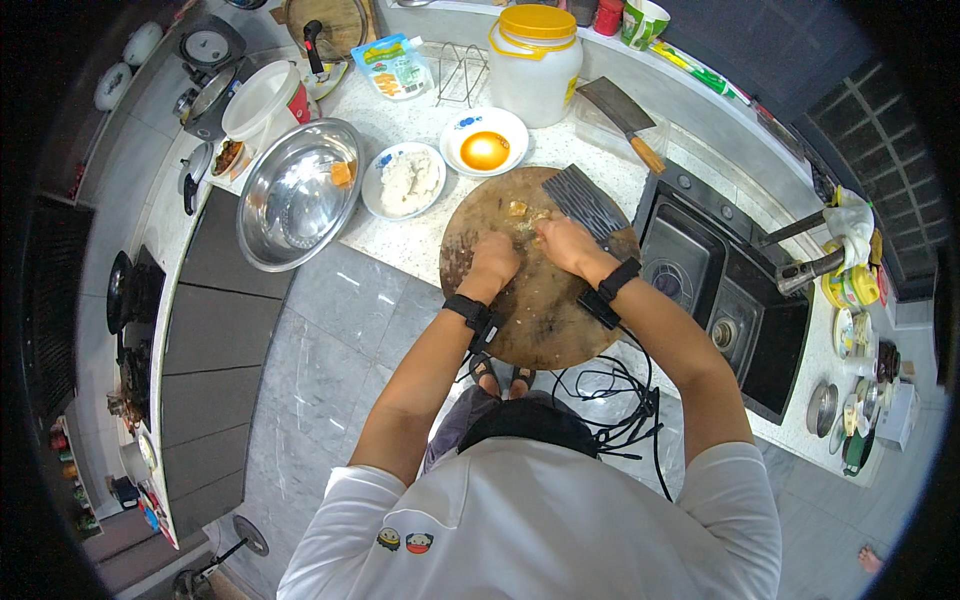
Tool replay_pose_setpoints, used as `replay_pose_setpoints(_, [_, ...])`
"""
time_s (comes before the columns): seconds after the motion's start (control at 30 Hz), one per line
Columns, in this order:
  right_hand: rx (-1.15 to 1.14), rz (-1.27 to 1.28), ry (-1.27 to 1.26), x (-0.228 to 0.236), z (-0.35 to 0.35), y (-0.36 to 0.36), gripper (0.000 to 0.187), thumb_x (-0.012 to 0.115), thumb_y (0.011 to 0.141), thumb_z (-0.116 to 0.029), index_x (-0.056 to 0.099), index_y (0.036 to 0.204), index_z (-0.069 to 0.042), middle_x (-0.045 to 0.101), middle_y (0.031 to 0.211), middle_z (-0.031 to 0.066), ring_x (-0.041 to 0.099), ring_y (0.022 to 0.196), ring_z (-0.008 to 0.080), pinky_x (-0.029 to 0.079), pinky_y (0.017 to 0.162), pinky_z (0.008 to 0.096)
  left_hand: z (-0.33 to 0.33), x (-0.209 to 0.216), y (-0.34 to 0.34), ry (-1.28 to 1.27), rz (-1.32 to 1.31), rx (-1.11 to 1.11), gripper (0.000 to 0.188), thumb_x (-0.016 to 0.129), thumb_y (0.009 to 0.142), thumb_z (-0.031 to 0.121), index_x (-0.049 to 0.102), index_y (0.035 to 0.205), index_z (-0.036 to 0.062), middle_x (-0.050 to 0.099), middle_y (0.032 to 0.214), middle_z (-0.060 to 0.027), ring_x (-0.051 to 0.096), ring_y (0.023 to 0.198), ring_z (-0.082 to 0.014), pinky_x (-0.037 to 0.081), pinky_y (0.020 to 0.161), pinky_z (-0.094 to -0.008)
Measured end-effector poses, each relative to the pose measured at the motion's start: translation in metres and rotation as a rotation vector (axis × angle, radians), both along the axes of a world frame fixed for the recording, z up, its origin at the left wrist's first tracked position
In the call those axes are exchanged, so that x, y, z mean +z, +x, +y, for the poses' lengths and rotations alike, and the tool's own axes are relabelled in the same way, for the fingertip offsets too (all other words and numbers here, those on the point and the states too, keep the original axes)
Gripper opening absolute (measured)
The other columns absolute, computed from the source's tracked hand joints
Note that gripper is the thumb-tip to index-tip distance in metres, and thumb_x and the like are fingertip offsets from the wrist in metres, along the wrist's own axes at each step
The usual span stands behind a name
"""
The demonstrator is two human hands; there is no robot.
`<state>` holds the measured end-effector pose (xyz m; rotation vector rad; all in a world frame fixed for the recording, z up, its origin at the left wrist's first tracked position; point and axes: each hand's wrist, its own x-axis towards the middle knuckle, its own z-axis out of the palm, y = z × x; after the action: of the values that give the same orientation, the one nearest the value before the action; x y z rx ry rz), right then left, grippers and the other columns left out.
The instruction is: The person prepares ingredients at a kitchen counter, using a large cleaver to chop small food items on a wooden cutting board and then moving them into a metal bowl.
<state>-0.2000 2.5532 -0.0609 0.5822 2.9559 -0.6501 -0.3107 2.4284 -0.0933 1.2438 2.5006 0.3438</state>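
The yellowish bits (517, 208) lay on the far part of the board (530, 320), just beyond the knuckles and left of the dark blade (580, 200). The left hand (495, 258) was curled with its fingertips hidden underneath; the right hand (567, 245) was bent too, its fingers at the near edge of the bits. Whether either pinched a morsel or merely pressed on the board, I could not tell. The bits looked light and soft, probably crumbly and a little moist, so a hard squeeze might have smeared or split them. The best hold seemed a loose pinch at the sides of the largest piece, or a scoop from beneath for the smaller ones, well clear of the blade. A bigger orange lump (343, 174) sat in the bowl (285, 190), off to the left
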Motion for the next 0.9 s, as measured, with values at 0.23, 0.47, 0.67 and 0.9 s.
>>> replay_pose_setpoints(0.23, [0.017, 0.024, 0.005, 0.007, -0.01, 0.001, 0.023, 0.056, 0.082, -0.007, 0.061, 0.103, 0.002, 0.058, 0.109, 0.0265, 0.058, 0.102, 0.0407, 0.047, 0.088, 0.0451, 0.005, 0.004, 0.004, -0.086, 0.03, -0.039, 0.024, 0.066, 0.075, 0.019, 0.07, 0.083, -0.004, 0.067, 0.089, -0.0234, 0.066, 0.089, -0.0365, 0.054, 0.078, -0.0434])
replay_pose_setpoints(0.47, [-0.057, 0.175, -0.136, 0.017, -0.003, 0.002, 0.03, 0.067, 0.075, -0.009, 0.061, 0.103, 0.001, 0.063, 0.086, 0.0199, 0.064, 0.08, 0.0333, 0.051, 0.069, 0.0397, 0.003, 0.002, -0.004, -0.027, -0.043, -0.051, 0.025, 0.068, 0.074, 0.022, 0.07, 0.075, -0.0027, 0.068, 0.083, -0.0203, 0.068, 0.08, -0.0301, 0.055, 0.072, -0.0387])
replay_pose_setpoints(0.67, [-0.361, 0.146, -0.639, 0.052, -0.004, 0.006, 0.034, 0.068, 0.076, -0.008, 0.059, 0.107, 0.004, 0.064, 0.081, 0.0122, 0.063, 0.057, 0.0154, 0.053, 0.052, 0.0291, -0.014, 0.021, -0.031, 0.367, -1.285, 0.362, 0.005, 0.063, 0.08, 0.005, 0.062, 0.08, 0.0003, 0.061, 0.072, -0.0071, 0.061, 0.068, -0.0131, 0.052, 0.063, -0.0248])
replay_pose_setpoints(0.9, [-0.397, 0.168, -0.88, 0.117, -0.063, -0.036, 0.034, 0.067, 0.078, -0.007, 0.056, 0.106, 0.009, 0.061, 0.08, 0.0109, 0.061, 0.057, 0.0139, 0.053, 0.048, 0.0258, -0.08, 0.086, -0.103, 0.517, -1.458, 0.311, 0.016, 0.063, 0.083, 0.006, 0.057, 0.097, 0.0009, 0.06, 0.084, -0.0062, 0.061, 0.075, -0.0147, 0.053, 0.066, -0.0249])
